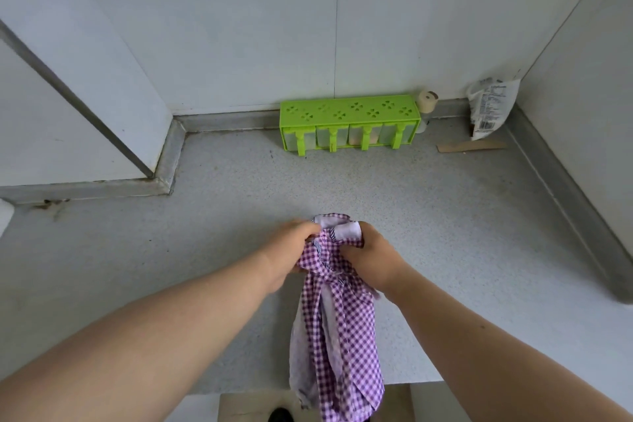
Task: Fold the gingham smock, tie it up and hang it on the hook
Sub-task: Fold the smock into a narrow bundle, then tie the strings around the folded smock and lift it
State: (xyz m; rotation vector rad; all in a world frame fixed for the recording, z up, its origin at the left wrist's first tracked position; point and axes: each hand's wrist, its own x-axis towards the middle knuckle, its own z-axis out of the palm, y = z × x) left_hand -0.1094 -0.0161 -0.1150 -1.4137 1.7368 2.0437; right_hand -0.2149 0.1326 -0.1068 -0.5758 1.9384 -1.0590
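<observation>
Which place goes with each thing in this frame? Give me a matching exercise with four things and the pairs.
Things:
1. smock
2. green spice rack
3. plastic bag
4. strip of cardboard

Places:
A. lying flat on the counter, just in front of the bag
B. bunched at its top between both hands, the rest hanging past the counter's front edge
C. leaning in the back right corner
D. against the back wall, near the middle

Pairs: 1-B, 2-D, 3-C, 4-A

The left hand and right hand both grip the smock's top.
</observation>
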